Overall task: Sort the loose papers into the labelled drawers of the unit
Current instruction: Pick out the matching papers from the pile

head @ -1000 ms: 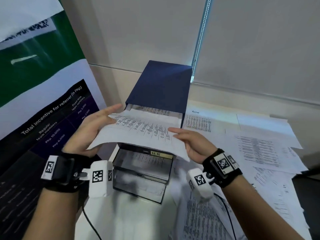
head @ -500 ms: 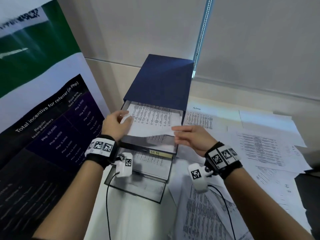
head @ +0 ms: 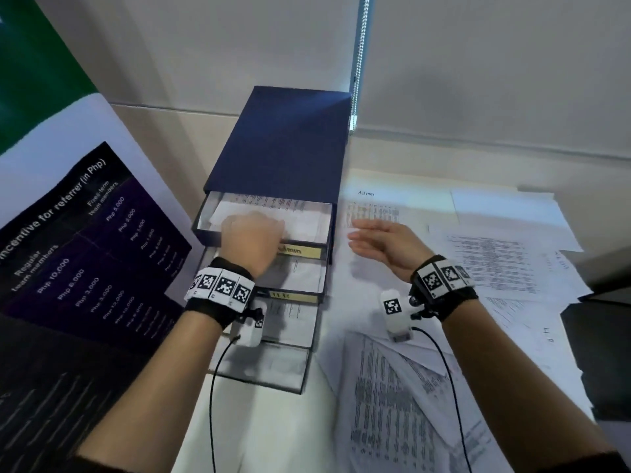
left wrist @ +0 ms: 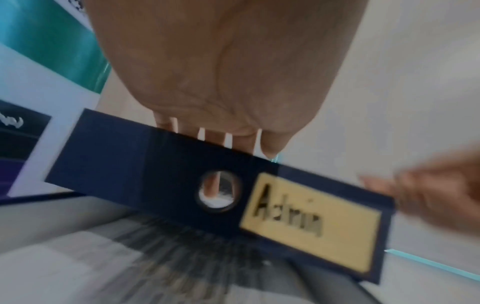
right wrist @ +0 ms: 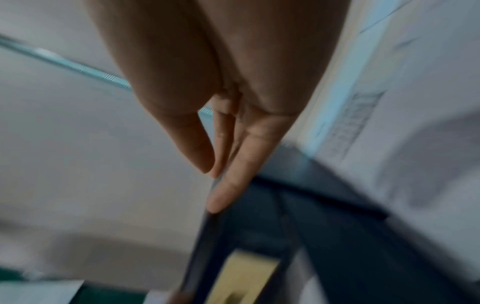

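A dark blue drawer unit stands against the wall. Its top drawer, labelled Admin, is pulled out with printed sheets lying inside. My left hand reaches over the drawer front. Its fingers point down into the drawer, and one fingertip shows through the round hole, touching paper. My right hand hovers flat and empty just right of the drawer's corner. In the right wrist view its fingertips are close to the drawer's edge, and I cannot tell if they touch.
Below, several lower drawers step out, one tagged with a yellow label. Loose printed papers cover the table on the right, one headed Admin. A standing banner is close on the left. A blind chain hangs behind.
The sheet both hands held above the unit now lies in the top drawer. My right hand let go and drew off to the right; my left went down into the drawer.
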Available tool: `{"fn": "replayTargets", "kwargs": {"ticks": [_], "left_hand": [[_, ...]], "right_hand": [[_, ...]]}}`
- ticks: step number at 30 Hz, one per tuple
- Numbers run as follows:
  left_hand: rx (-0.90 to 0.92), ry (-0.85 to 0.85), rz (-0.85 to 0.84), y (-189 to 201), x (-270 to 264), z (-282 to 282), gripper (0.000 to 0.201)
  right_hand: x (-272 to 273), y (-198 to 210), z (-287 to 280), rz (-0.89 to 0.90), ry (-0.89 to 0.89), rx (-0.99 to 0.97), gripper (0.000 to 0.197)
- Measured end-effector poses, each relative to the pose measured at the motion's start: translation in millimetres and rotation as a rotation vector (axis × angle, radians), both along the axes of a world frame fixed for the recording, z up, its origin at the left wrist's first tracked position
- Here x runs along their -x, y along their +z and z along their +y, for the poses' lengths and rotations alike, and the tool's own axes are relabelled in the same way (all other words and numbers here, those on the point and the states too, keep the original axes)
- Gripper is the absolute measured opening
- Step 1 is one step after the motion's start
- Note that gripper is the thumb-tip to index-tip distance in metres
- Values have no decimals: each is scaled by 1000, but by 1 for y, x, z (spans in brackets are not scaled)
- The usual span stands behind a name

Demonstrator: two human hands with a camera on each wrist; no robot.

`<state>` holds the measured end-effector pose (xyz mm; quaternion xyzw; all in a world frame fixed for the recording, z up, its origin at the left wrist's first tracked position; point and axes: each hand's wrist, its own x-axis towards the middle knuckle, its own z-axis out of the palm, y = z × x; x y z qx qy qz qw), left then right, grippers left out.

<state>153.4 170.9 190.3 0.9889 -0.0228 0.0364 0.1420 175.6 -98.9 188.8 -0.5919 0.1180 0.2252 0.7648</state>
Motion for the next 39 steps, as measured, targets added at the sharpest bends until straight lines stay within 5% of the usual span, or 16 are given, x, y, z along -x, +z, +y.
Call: {"fn": "replayTargets", "kwargs": {"ticks": [4, 7, 9, 14, 19, 22, 27, 29, 33, 36, 39], "left_hand": [[404, -314, -335, 10, 22, -72, 24], [539, -574, -147, -18, 33, -133, 15], [485, -573, 105, -63, 32, -162, 22], [24, -351, 641, -181, 28, -178, 63], [-139, -352, 597, -199, 39, -180, 75], [-88, -337, 631, -199, 37, -179, 74], [481, -125, 678, -167, 32, -190, 60], [755, 8, 632, -130, 28, -204, 53], [1330, 66, 540, -43, 20, -223, 81], [1651, 38, 529, 18, 11, -219, 81], [1795, -54, 649, 36, 3, -204, 79]], "right_hand": [[13, -81, -111, 241, -257, 514, 39], [27, -126, -163, 439, -148, 1022, 71], [33, -141, -170, 493, -95, 1141, 86], [34, -161, -168, 506, -138, 1209, 94], [41, -164, -166, 392, -279, 929, 74], [45, -160, -164, 211, -268, 1001, 40], [46, -121, -167, -184, -380, 1029, 13], [49, -92, -169, -453, -505, 1053, 20], [60, -27, -167, -1061, -699, 1154, 19], [73, 0, -158, -1282, -626, 1197, 37], [101, -7, -144, -1384, -449, 1265, 39]]}}
